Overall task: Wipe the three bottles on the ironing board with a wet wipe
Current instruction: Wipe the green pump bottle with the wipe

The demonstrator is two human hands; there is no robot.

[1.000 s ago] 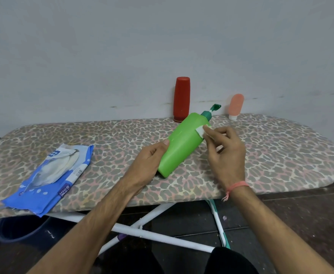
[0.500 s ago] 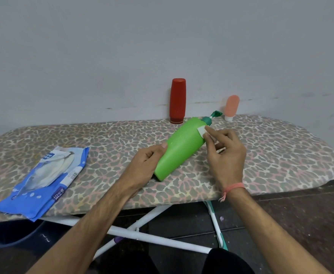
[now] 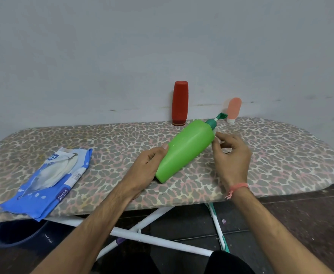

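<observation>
Both forearms are bare, with no sleeves showing on either one. The right hand [image 3: 232, 157] has a thin pink-orange thread bracelet [image 3: 238, 188] tied round its wrist, with a short frayed tassel hanging at the inner side. The left hand [image 3: 144, 169] wears nothing. At the bottom edge, dark black clothing [image 3: 229, 263] covers 1 knee.

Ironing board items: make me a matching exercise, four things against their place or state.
Things:
1. green bottle
2. red bottle
3. peach bottle
4. wipes pack

States:
A. lying flat at the board's left end
B. tilted, held in the left hand
C. standing cap-down, right of the green pump
D. standing upright by the wall, mid-board

Pairs: 1-B, 2-D, 3-C, 4-A
</observation>
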